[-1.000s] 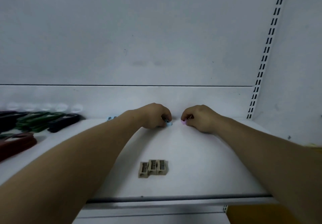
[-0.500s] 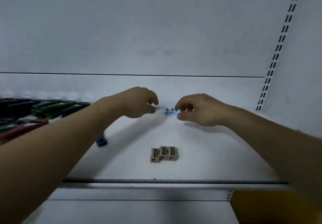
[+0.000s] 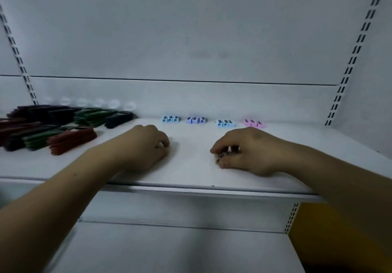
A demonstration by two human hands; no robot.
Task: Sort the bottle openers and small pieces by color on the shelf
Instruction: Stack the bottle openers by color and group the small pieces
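Near the shelf's (image 3: 191,180) front edge the left hand (image 3: 146,147) sits curled, knuckles up, can't tell if anything's in it. Right hand (image 3: 244,151) beside it pinches some tan pieces (image 3: 219,160), mostly hidden. Along the back edge: blue trio (image 3: 170,119), purple trio (image 3: 196,120), second blue trio (image 3: 225,123), pink trio (image 3: 254,123). Openers (image 3: 72,140) are piled by the left edge, red, green and black.

a shop: white display shelf (image 3: 191,177) between slotted uprights (image 3: 347,69), goods laid out in rows.
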